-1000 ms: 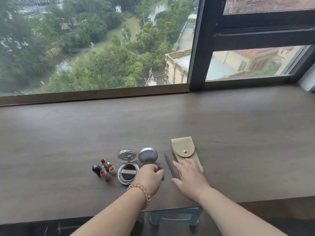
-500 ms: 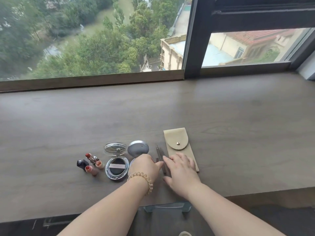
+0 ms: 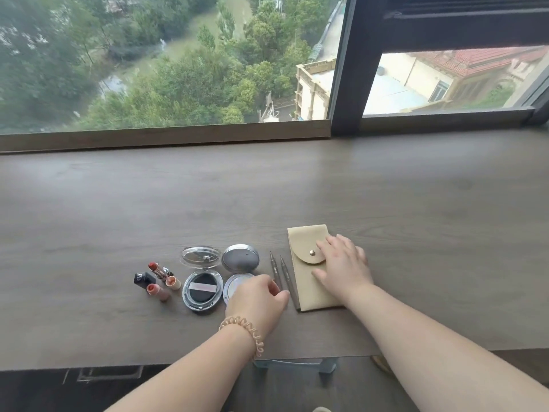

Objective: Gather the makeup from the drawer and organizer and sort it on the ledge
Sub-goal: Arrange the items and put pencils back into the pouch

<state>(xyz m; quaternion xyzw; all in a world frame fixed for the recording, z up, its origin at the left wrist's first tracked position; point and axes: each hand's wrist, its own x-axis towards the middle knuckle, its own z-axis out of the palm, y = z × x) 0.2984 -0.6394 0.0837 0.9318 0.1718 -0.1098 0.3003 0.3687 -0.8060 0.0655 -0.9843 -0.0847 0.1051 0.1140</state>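
Beige pouch (image 3: 306, 281), soft suede-ish look, a flat rectangle with a rounded flap and one metal snap (image 3: 312, 252). It's on the dark wood-grain ledge (image 3: 416, 218), near the front edge. The right hand (image 3: 341, 263) lies flat on it with fingers straight, pressing and gripping nothing. Any brands readable? (poster)

Not really. The black cap (image 3: 142, 278) at far left has a pale mark on its end, too small to read. Count: three lipsticks (image 3: 159, 269) bunched beside it, uncapped, pink to red, one in a shiny metal tube. Two round compacts, both open: the clear-lid compact (image 3: 203, 281) has a black puff with a pale strap, and the silver-lid compact (image 3: 240, 258) has a whitish pan. Two thin grey metal pencils (image 3: 286, 272) lie side by side between that one and the pouch. (reply)

And the left hand (image 3: 257, 301)? (poster)

Fingers curled down over the pencils' near ends and part of the whitish pan. Can't tell if it's pinching anything. Peach coil bracelet (image 3: 249, 328) on that wrist. (reply)
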